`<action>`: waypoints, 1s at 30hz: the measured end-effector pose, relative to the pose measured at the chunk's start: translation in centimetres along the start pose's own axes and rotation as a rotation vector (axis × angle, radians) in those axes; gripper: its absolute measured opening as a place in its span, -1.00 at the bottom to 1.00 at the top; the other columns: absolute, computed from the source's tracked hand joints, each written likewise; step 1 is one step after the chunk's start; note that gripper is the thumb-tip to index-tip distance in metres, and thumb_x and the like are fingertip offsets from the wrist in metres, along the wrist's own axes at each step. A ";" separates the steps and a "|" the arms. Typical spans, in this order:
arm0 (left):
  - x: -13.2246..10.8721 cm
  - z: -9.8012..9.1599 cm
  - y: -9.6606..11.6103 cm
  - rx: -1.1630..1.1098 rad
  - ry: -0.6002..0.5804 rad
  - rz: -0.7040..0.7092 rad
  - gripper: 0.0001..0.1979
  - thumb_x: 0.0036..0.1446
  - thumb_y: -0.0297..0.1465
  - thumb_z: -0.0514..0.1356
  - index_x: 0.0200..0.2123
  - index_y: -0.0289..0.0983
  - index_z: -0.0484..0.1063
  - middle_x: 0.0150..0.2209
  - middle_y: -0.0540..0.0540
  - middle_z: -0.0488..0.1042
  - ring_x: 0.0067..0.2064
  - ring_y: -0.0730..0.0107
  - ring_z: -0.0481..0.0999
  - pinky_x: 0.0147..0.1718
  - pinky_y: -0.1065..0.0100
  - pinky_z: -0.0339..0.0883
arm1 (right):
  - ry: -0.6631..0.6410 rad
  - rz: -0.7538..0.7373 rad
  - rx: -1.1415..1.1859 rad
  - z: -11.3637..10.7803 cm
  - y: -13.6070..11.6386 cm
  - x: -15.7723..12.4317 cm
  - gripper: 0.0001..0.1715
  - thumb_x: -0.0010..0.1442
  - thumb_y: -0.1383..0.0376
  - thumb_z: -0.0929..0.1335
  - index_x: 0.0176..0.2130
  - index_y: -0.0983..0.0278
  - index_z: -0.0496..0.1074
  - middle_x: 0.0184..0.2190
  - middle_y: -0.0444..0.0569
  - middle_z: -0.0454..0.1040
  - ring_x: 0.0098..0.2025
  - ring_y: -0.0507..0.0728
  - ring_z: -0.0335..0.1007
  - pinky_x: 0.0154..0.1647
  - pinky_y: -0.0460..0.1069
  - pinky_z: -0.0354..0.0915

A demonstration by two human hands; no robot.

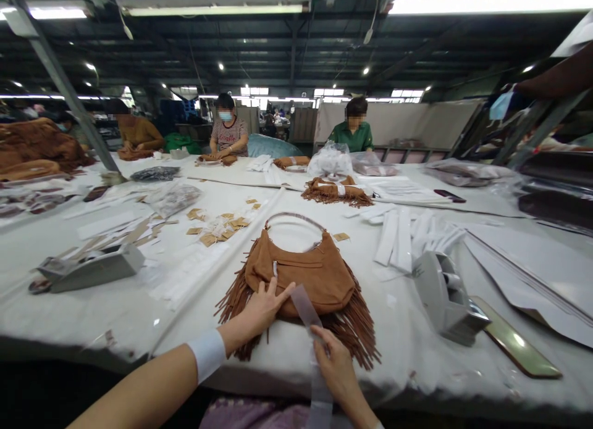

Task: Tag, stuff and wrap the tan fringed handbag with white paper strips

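L hand (259, 307) on brn fringed bag (319, 282), fingers apart, R hand (334, 362) pinching clear strip (306, 307) w/ end over bag

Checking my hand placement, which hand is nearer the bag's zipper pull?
Left hand, on the bag, fingertips just below the zipper pull; the right hand is lower, farther right.

Matt suede-like bag (303, 281), smooth plastic strip (306, 305), crinkled wrap (328, 162)

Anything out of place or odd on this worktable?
One tan tag lies alone to the right of the brown fringed handbag, apart from the scattered tags on its left. No damage stands out.
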State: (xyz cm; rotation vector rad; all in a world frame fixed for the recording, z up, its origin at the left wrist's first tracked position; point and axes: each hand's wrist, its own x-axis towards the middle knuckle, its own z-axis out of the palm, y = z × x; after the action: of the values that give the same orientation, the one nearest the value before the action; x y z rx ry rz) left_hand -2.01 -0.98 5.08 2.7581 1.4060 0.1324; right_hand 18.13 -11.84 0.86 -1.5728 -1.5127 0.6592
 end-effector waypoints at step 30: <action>8.7 -5.8 -6.1 -0.306 -0.167 0.043 -0.16 -0.16 -0.62 0.16 0.25 -0.18 0.08 0.02 -0.20 0.46 0.06 0.02 0.44 -0.02 0.22 0.33 | 0.030 0.465 0.445 8.8 -2.5 4.2 -0.40 -0.03 0.24 0.26 0.02 0.36 0.40 -0.20 0.11 0.55 -0.41 0.18 0.49 -0.48 0.01 0.41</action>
State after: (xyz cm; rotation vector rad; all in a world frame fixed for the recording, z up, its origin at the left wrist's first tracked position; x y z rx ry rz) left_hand -2.36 9.66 10.92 2.4863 1.1766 0.1062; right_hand 10.01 -6.14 -0.89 -1.5719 -0.8897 1.1390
